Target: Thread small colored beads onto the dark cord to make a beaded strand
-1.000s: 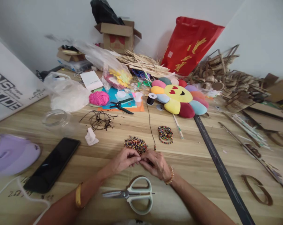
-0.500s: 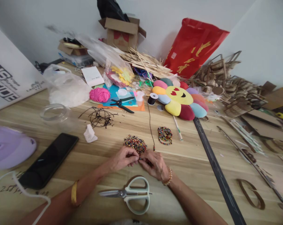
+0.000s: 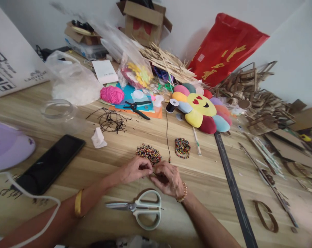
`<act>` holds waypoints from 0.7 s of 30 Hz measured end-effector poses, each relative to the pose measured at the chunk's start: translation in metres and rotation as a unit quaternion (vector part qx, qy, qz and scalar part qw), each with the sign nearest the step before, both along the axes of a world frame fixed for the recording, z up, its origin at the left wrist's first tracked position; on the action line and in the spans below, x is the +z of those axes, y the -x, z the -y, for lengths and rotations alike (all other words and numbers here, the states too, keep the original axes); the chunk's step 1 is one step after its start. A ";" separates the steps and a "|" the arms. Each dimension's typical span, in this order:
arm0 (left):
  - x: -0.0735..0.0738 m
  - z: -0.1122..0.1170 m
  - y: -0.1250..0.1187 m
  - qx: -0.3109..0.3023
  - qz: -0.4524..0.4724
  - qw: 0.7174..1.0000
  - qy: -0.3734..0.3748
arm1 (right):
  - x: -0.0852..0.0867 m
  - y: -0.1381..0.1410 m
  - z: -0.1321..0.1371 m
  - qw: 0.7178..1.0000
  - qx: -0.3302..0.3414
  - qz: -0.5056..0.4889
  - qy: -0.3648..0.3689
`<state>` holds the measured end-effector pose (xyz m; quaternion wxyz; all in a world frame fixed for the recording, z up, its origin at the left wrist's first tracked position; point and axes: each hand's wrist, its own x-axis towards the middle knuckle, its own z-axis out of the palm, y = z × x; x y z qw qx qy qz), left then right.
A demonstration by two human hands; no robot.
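Note:
My left hand (image 3: 133,169) and my right hand (image 3: 167,178) meet fingertip to fingertip on the wooden table (image 3: 212,179), both pinched closed on something small I cannot make out. A thin dark cord (image 3: 167,132) runs from a black spool (image 3: 172,105) down to my right hand. A pile of coloured beads (image 3: 148,153) lies just beyond my fingers. A finished beaded bracelet (image 3: 182,148) rests to its right. Pale green scissors (image 3: 142,208) lie just below my hands.
A black phone (image 3: 49,164) and a purple object (image 3: 8,146) lie at the left. Cut cord scraps (image 3: 110,121), a glass jar (image 3: 60,113), pink yarn (image 3: 111,94) and a flower cushion (image 3: 201,108) sit further back. A long dark ruler (image 3: 232,186) crosses the right side.
The camera has tilted and shifted, so everything sits slightly differently in view. My hands stay together at the same spot by the beads.

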<state>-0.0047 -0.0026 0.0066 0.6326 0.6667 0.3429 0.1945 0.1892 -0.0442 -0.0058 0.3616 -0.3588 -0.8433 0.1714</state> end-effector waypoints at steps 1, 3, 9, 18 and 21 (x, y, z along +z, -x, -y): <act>0.000 0.000 0.000 -0.003 -0.006 1.000 -0.009 | 0.000 0.000 0.000 1.000 0.005 -0.001 0.000; -0.001 0.000 0.001 -0.005 -0.017 1.000 -0.021 | 0.001 0.000 -0.001 1.000 0.017 -0.003 0.007; -0.005 0.000 0.001 0.008 -0.020 0.999 -0.024 | 0.000 0.001 -0.003 0.999 0.029 -0.010 0.024; -0.002 -0.002 0.003 0.036 -0.049 0.998 -0.035 | 0.004 0.001 -0.003 1.000 0.022 -0.002 0.020; -0.001 -0.002 0.003 0.032 -0.053 0.997 -0.039 | 0.002 0.000 -0.003 1.000 0.023 0.001 0.019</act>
